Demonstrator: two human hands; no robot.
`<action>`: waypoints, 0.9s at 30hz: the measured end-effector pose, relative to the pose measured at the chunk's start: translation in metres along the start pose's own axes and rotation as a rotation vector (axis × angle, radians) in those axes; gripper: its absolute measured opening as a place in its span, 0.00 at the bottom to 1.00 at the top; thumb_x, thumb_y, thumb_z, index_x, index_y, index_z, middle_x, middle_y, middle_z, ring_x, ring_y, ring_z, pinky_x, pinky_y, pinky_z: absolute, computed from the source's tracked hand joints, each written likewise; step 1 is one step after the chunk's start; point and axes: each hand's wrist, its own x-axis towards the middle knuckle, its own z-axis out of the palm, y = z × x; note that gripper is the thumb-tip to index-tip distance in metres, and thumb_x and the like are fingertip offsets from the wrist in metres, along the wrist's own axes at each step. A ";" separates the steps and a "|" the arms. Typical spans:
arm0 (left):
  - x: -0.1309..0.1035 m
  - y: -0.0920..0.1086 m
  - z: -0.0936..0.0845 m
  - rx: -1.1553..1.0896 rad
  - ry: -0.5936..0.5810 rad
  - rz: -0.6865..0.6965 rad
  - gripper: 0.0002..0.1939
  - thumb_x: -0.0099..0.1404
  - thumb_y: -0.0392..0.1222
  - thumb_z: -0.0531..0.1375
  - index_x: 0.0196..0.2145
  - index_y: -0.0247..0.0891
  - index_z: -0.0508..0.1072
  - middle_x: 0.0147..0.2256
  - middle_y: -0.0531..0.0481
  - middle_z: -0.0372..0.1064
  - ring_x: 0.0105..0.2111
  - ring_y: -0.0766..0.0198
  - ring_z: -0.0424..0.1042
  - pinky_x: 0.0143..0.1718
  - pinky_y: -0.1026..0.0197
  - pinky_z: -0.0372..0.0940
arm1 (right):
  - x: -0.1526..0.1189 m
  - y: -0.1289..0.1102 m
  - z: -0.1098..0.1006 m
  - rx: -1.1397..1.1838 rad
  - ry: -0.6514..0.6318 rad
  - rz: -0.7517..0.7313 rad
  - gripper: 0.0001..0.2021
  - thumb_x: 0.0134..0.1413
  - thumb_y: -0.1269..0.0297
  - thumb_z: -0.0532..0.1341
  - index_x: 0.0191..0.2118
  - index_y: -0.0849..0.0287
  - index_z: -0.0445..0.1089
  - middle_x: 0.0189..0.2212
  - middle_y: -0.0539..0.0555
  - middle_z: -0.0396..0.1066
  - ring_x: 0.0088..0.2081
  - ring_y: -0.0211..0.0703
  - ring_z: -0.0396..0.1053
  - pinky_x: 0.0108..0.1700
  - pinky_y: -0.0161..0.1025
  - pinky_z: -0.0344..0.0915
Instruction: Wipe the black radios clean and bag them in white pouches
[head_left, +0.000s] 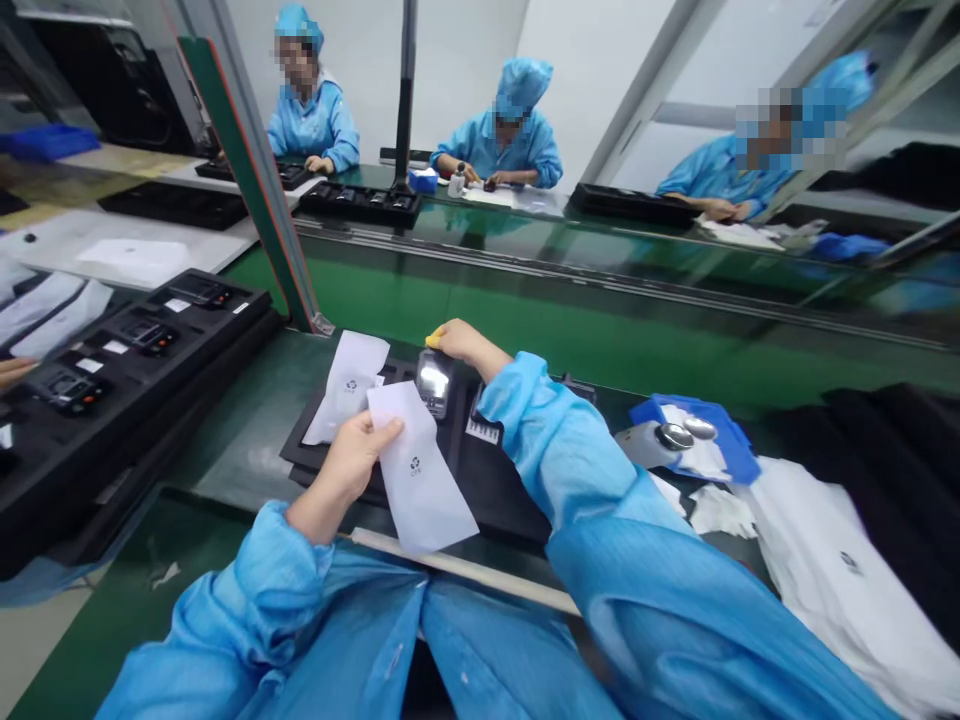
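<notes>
Okay, left hand [352, 455] has the bag [431, 490] pinched near its top end, thumb on the printed face, loose end hanging toward 5 o'clock. Right hand [466, 343] is at the top end of the device [433, 385], fingers curled in; can't tell if they actually grip it. Yellow bit [433, 339] at those fingertips, finger cover or separate part unclear. Device is at 12 o'clock from the bag, at the far side of the black tray [487, 490], screen up; whether it's seated or slightly lifted, can't say. Second bag [341, 390] lies at 10 o'clock, over the tray's left end. White strip [482, 431] at 1 o'clock, partly under the sleeve [536, 425]. Blue bin [739, 450] at 3 o'clock, bottle [637, 445] just beside it. Handling, my read: bag is thin, light, limp, bit slick; folds easily, so hold by the mouth edges, opening spread. Device is stiff, fairly light, smooth; glass is the fragile part and will scratch or smudge. Take it by the side edges or top end, keep pads off the screen. Tray looks like soft foam, gives under a push.
</notes>
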 end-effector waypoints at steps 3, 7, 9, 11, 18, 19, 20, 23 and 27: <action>0.003 -0.006 0.002 0.023 0.020 -0.007 0.26 0.31 0.55 0.74 0.23 0.33 0.75 0.21 0.49 0.73 0.21 0.63 0.69 0.25 0.62 0.65 | -0.012 0.005 -0.005 0.057 0.033 -0.037 0.10 0.59 0.62 0.59 0.38 0.64 0.73 0.35 0.52 0.75 0.34 0.36 0.71 0.38 0.35 0.68; 0.001 -0.006 0.005 0.073 0.016 0.028 0.23 0.33 0.53 0.73 0.23 0.34 0.75 0.22 0.51 0.73 0.22 0.65 0.68 0.25 0.64 0.63 | -0.043 0.010 -0.013 0.105 0.144 -0.108 0.08 0.55 0.68 0.59 0.34 0.63 0.76 0.31 0.52 0.77 0.31 0.36 0.71 0.35 0.32 0.65; -0.003 -0.001 0.004 0.116 0.002 0.062 0.20 0.34 0.50 0.73 0.22 0.34 0.75 0.20 0.53 0.71 0.21 0.67 0.66 0.24 0.65 0.61 | -0.063 0.011 -0.016 0.101 0.240 -0.140 0.09 0.54 0.69 0.59 0.36 0.61 0.76 0.35 0.54 0.78 0.36 0.40 0.73 0.40 0.36 0.66; -0.008 0.005 0.004 0.166 -0.019 0.093 0.17 0.36 0.48 0.72 0.20 0.34 0.74 0.18 0.54 0.69 0.20 0.68 0.64 0.22 0.67 0.58 | -0.082 0.014 -0.021 0.094 0.398 -0.197 0.10 0.55 0.69 0.58 0.39 0.59 0.76 0.40 0.55 0.77 0.43 0.44 0.72 0.47 0.40 0.66; -0.024 0.031 0.009 0.330 -0.111 0.203 0.16 0.38 0.48 0.70 0.22 0.35 0.76 0.22 0.51 0.72 0.23 0.64 0.67 0.25 0.64 0.61 | -0.124 0.029 -0.063 0.443 1.085 -0.633 0.07 0.57 0.62 0.59 0.35 0.56 0.73 0.34 0.53 0.76 0.39 0.43 0.73 0.44 0.43 0.70; -0.024 0.034 0.011 0.372 -0.111 0.233 0.15 0.39 0.48 0.70 0.21 0.35 0.76 0.21 0.51 0.71 0.23 0.65 0.66 0.25 0.64 0.61 | -0.129 0.029 -0.069 0.498 1.087 -0.658 0.08 0.58 0.59 0.58 0.36 0.55 0.73 0.34 0.52 0.76 0.38 0.42 0.74 0.43 0.42 0.71; -0.025 0.037 0.012 0.415 -0.113 0.259 0.14 0.41 0.50 0.69 0.20 0.36 0.75 0.20 0.52 0.70 0.22 0.65 0.65 0.23 0.64 0.60 | -0.134 0.028 -0.073 0.539 1.080 -0.677 0.10 0.59 0.56 0.58 0.36 0.55 0.72 0.34 0.51 0.75 0.38 0.41 0.74 0.43 0.42 0.71; -0.026 0.042 0.015 0.487 -0.168 0.305 0.16 0.47 0.53 0.66 0.18 0.36 0.73 0.18 0.53 0.68 0.21 0.66 0.64 0.22 0.65 0.59 | -0.152 0.019 -0.080 0.600 1.072 -0.711 0.12 0.59 0.51 0.57 0.36 0.53 0.72 0.34 0.48 0.74 0.37 0.39 0.74 0.43 0.41 0.72; -0.030 0.045 0.021 0.441 -0.198 0.300 0.14 0.40 0.48 0.70 0.24 0.37 0.76 0.22 0.52 0.72 0.24 0.63 0.69 0.26 0.62 0.65 | -0.171 0.005 -0.080 0.630 1.112 -0.727 0.13 0.58 0.49 0.58 0.35 0.52 0.71 0.34 0.48 0.74 0.38 0.40 0.74 0.44 0.41 0.72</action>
